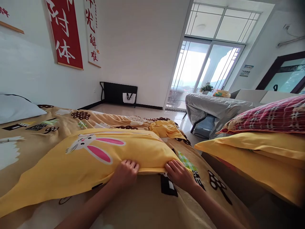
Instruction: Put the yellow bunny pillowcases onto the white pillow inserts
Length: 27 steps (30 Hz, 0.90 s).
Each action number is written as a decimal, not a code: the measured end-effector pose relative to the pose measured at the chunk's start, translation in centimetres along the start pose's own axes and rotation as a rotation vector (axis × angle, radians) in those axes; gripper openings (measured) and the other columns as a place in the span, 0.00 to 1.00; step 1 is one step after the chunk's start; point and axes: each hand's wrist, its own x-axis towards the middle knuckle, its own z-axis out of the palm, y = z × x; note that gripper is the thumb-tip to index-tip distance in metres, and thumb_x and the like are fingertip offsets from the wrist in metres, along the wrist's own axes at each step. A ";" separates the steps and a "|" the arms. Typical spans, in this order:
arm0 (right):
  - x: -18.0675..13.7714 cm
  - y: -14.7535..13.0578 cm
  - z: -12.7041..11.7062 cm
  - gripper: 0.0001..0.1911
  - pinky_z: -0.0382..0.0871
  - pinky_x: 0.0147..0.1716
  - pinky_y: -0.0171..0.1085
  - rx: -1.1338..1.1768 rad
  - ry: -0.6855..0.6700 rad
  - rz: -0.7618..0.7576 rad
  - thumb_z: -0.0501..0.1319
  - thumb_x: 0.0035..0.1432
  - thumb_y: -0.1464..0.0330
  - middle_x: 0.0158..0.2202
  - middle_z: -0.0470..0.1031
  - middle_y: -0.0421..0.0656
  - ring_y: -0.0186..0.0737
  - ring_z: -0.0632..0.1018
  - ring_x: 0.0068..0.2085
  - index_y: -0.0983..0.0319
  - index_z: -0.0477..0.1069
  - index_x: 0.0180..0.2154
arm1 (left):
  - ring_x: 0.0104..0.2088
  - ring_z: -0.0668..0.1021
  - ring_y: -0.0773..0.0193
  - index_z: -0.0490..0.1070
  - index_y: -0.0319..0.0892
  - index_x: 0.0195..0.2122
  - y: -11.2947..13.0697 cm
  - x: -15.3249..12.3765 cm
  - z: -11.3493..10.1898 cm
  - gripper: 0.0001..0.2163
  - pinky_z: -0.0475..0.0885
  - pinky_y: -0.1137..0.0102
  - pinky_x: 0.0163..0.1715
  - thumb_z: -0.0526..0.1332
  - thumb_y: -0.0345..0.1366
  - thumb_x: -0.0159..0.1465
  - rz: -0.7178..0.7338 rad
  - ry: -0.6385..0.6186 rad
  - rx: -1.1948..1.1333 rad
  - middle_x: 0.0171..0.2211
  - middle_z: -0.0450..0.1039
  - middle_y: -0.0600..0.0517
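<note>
Pillow (95, 159), yellow with a rabbit print, lies flat on the bed (143, 206). Left hand (125, 173) and right hand (179, 173) both rest on its near edge, fingers curled and pinching the fabric hem. Outward: patterned brown blanket (59, 119) beneath, crumpled yellow cloth (165, 128) beyond, stacked pillows (262, 149) at right. Risk, as judged: grip takes only the case, so the filling could bunch or the case slip if pulled unevenly.
</note>
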 end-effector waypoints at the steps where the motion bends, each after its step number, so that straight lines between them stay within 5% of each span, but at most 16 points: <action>1: -1.2 0.1 0.2 0.12 0.61 0.37 0.39 0.013 -0.028 -0.029 0.48 0.65 0.72 0.30 0.69 0.43 0.39 0.67 0.33 0.64 0.69 0.35 | 0.33 0.75 0.55 0.68 0.39 0.34 0.3 -0.5 0.7 0.05 0.68 0.62 0.32 0.54 0.28 0.60 0.034 -0.025 -0.006 0.32 0.72 0.45; 7: -6.8 0.9 -0.2 0.12 0.61 0.36 0.38 -0.054 -0.160 0.024 0.47 0.64 0.77 0.31 0.71 0.44 0.38 0.70 0.32 0.63 0.67 0.34 | 0.32 0.75 0.54 0.67 0.39 0.36 1.7 -1.8 3.1 0.04 0.68 0.63 0.30 0.55 0.31 0.62 0.136 -0.027 0.028 0.32 0.72 0.45; 14: -7.6 2.5 -0.8 0.13 0.58 0.30 0.36 -0.136 -0.120 0.004 0.48 0.62 0.80 0.23 0.68 0.40 0.34 0.68 0.25 0.63 0.65 0.31 | 0.27 0.74 0.59 0.65 0.40 0.32 1.0 -2.3 3.5 0.04 0.62 0.67 0.25 0.55 0.26 0.62 0.252 0.097 0.160 0.26 0.71 0.49; 19: -8.7 3.3 -0.9 0.12 0.60 0.29 0.35 -0.199 -0.146 0.084 0.49 0.59 0.81 0.25 0.72 0.41 0.34 0.72 0.26 0.65 0.68 0.38 | 0.26 0.72 0.61 0.65 0.40 0.33 1.1 -2.7 4.3 0.04 0.59 0.66 0.25 0.55 0.26 0.63 0.324 0.219 0.185 0.26 0.69 0.50; 27: -10.4 4.4 -0.8 0.18 0.60 0.32 0.36 -0.195 -0.197 -0.016 0.50 0.53 0.85 0.25 0.74 0.41 0.34 0.73 0.25 0.67 0.69 0.42 | 0.30 0.69 0.60 0.67 0.40 0.38 0.6 -4.7 2.3 0.05 0.59 0.64 0.31 0.55 0.26 0.62 0.299 0.295 0.198 0.31 0.69 0.49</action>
